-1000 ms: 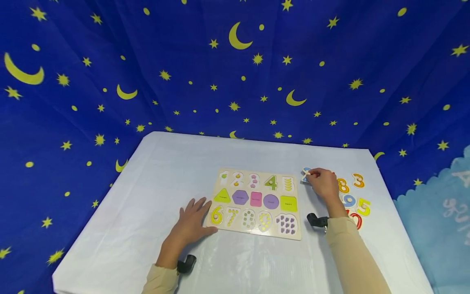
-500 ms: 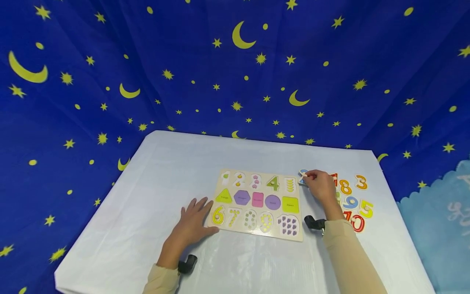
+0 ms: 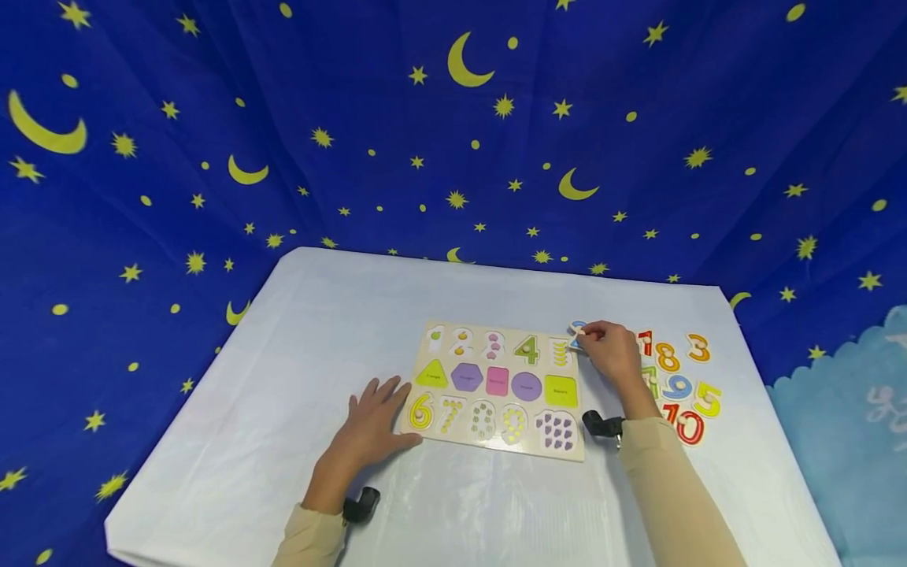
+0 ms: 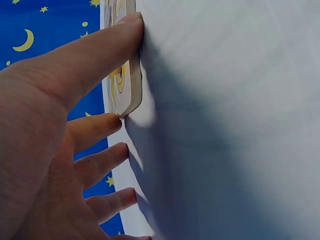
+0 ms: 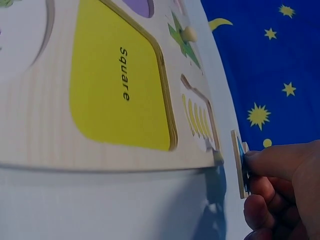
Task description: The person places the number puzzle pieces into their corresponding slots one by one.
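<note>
A wooden number puzzle board lies on the table, with the green 4 and yellow 6 seated in it. My left hand rests at its left edge with fingers spread; in the left wrist view the thumb touches the board's side and the fingertips reach the tablecloth. Beside the board's far right corner, my right hand pinches a blue number 2 puzzle piece. The right wrist view shows this piece edge-on, tilted up beyond the banana-picture recess.
Right of the board lie loose number pieces: a red 1, orange 8, orange 3, blue 9, yellow 5, red 10 and a green piece partly behind the right wrist. A starry blue curtain hangs behind the table.
My right hand has moved slightly left with the blue number 2 piece, up to the board's corner, uncovering the red 1. The left hand stays at the board's edge.
</note>
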`<control>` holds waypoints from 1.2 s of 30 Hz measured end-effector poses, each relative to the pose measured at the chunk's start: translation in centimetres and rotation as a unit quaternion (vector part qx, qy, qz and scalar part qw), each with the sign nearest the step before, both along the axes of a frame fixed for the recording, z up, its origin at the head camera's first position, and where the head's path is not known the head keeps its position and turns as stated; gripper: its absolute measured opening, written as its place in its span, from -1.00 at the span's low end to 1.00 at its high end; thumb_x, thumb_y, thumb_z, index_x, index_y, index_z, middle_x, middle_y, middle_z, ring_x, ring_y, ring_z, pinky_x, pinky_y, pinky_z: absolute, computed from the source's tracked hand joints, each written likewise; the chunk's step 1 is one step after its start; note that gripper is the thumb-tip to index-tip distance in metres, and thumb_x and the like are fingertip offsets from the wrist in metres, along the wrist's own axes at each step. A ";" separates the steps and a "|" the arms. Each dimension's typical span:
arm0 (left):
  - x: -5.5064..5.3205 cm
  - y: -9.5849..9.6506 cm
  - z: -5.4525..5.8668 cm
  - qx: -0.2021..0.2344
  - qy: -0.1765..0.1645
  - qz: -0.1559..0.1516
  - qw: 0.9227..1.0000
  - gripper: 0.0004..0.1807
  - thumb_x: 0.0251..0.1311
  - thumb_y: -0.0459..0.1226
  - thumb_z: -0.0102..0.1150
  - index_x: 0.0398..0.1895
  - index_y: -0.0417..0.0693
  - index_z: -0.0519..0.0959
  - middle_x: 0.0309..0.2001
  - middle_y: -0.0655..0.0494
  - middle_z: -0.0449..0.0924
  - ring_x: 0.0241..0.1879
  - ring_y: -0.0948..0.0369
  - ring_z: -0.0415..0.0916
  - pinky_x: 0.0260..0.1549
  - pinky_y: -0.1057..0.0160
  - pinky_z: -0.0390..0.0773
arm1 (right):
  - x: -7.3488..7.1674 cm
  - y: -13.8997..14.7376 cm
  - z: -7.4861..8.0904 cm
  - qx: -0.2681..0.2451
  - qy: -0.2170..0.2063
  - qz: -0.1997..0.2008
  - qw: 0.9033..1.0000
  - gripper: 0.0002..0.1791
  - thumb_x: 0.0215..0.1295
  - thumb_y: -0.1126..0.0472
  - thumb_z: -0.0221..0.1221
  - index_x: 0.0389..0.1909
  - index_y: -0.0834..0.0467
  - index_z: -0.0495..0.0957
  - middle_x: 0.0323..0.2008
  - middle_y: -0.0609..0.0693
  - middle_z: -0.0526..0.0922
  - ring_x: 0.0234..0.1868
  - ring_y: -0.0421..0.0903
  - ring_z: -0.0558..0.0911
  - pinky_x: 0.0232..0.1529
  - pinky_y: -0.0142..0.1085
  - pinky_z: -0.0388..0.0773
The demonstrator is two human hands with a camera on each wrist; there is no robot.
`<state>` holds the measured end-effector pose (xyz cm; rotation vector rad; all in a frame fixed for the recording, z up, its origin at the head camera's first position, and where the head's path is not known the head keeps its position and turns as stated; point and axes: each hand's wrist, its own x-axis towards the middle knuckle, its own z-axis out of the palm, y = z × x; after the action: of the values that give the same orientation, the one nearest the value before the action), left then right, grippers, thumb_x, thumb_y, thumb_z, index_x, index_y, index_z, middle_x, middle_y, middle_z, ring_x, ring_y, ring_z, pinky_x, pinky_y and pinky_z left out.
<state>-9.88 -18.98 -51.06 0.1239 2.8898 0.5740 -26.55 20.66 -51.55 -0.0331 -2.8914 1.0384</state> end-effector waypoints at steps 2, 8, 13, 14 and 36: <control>0.0 0.0 0.0 -0.001 0.001 -0.001 1.000 0.01 -0.08 0.14 0.41 0.44 -0.02 0.25 0.43 -0.09 0.13 0.43 -0.20 -0.13 0.20 -0.42 -0.13 | 0.0 -0.2 0.0 -0.005 -0.004 0.004 1.000 -0.69 0.24 0.10 0.19 -0.13 0.24 0.65 -0.47 0.04 0.55 -0.47 -0.03 0.45 -0.45 -0.23 0.31; 0.1 0.0 0.0 0.002 0.003 -0.003 1.000 0.00 -0.08 0.14 0.41 0.43 -0.03 0.25 0.43 -0.09 0.13 0.43 -0.20 -0.13 0.20 -0.42 -0.13 | 0.2 -0.9 0.2 -0.011 0.001 0.007 1.000 -0.71 0.24 0.11 0.21 -0.15 0.23 0.65 -0.47 0.03 0.55 -0.49 -0.04 0.45 -0.47 -0.23 0.30; 0.2 -0.1 0.0 0.003 0.002 -0.001 1.000 0.00 -0.08 0.14 0.41 0.43 -0.03 0.25 0.43 -0.09 0.13 0.43 -0.20 -0.14 0.21 -0.42 -0.13 | 0.3 -1.5 0.4 -0.013 -0.005 0.008 1.000 -0.70 0.23 0.10 0.20 -0.14 0.22 0.65 -0.45 0.04 0.55 -0.47 -0.03 0.45 -0.46 -0.22 0.33; 0.2 -0.1 -0.1 0.003 0.003 0.000 1.000 0.00 -0.08 0.14 0.41 0.43 -0.03 0.25 0.43 -0.09 0.13 0.43 -0.20 -0.14 0.20 -0.42 -0.13 | 0.3 -1.6 0.4 -0.011 -0.006 0.009 1.000 -0.70 0.23 0.10 0.20 -0.14 0.22 0.65 -0.45 0.04 0.55 -0.46 -0.03 0.46 -0.45 -0.22 0.33; 0.1 0.0 -0.2 0.008 0.007 0.002 1.000 0.00 -0.08 0.13 0.42 0.44 -0.02 0.25 0.44 -0.08 0.12 0.43 -0.20 -0.15 0.20 -0.43 -0.15 | 0.4 -4.1 0.9 -0.019 -0.026 0.024 0.999 -0.70 0.23 0.11 0.21 -0.13 0.22 0.64 -0.44 0.03 0.56 -0.42 -0.03 0.48 -0.39 -0.22 0.33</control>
<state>-9.74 -19.02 -51.24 0.1248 2.8990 0.6004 -26.11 16.52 -50.65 0.0076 -2.9321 1.1161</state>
